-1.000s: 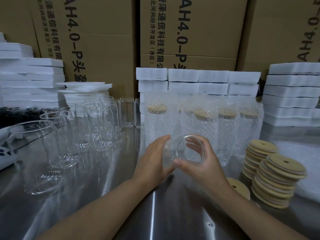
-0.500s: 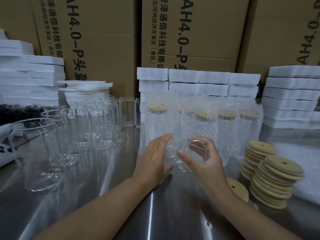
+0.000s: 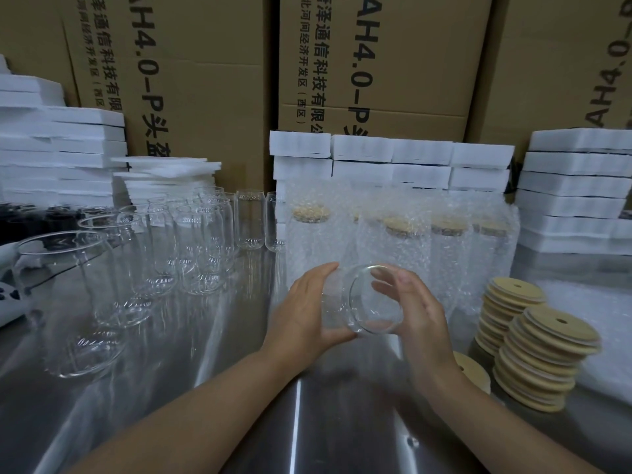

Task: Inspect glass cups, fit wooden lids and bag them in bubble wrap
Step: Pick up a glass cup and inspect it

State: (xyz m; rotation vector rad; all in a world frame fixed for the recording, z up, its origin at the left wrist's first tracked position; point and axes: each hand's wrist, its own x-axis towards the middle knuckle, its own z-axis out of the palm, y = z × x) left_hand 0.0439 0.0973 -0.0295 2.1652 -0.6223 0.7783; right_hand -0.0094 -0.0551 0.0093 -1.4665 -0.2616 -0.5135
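A clear glass cup (image 3: 371,311) lies on its side in the air above the steel table (image 3: 205,388), its open mouth turned toward me. My left hand (image 3: 304,313) cradles its far end, thumb under the glass. My right hand (image 3: 415,309) grips the rim, fingers curled over the top. Two stacks of round wooden lids (image 3: 543,357) stand to the right, and a single lid (image 3: 470,369) lies beside my right wrist. Several cups with lids, bagged in bubble wrap (image 3: 403,248), stand just behind my hands.
Several bare glass cups (image 3: 191,248) stand on the left, the nearest one (image 3: 71,302) large at the left edge. White foam blocks (image 3: 390,159) and cardboard boxes (image 3: 376,63) line the back. A bubble wrap sheet (image 3: 595,309) lies at far right.
The cup has been turned between my hands so its mouth faces me more squarely, and my right hand has shifted round the rim. My left thumb now sits under the glass.
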